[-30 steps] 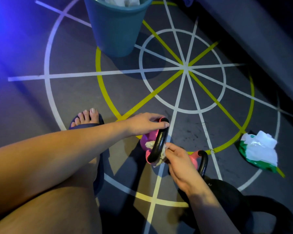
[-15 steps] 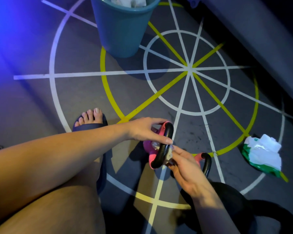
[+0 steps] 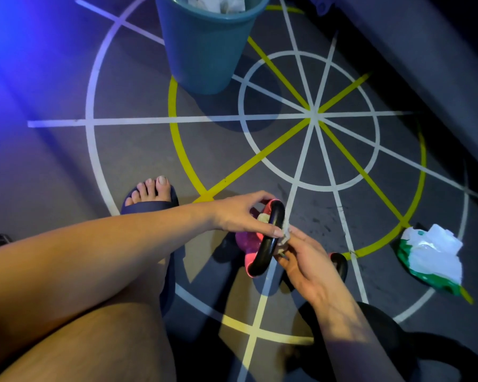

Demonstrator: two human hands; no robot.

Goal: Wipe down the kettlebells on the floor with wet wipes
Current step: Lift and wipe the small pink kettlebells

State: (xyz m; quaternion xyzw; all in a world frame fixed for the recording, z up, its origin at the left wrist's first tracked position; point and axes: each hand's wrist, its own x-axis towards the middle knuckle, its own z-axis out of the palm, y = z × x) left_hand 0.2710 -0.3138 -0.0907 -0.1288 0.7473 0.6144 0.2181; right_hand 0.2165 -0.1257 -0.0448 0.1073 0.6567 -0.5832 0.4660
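A small pink kettlebell with a black handle stands on the floor in front of me. My left hand reaches over it and pinches the handle between thumb and fingers. A white wet wipe is bunched against the right side of the handle, and my right hand pinches it there; a bit of wipe also shows inside the handle loop. A second pink kettlebell is mostly hidden behind my right hand. A large black kettlebell sits low at the right.
A teal bin holding used wipes stands at the top. The green and white wet wipe pack lies on the floor at the right. My left foot in a dark slide sandal is planted left of the kettlebell. A dark ledge runs along the upper right.
My left hand has shifted its fingers down along the handle. My right hand has moved the wipe up the handle's right side. The view has drifted slightly.
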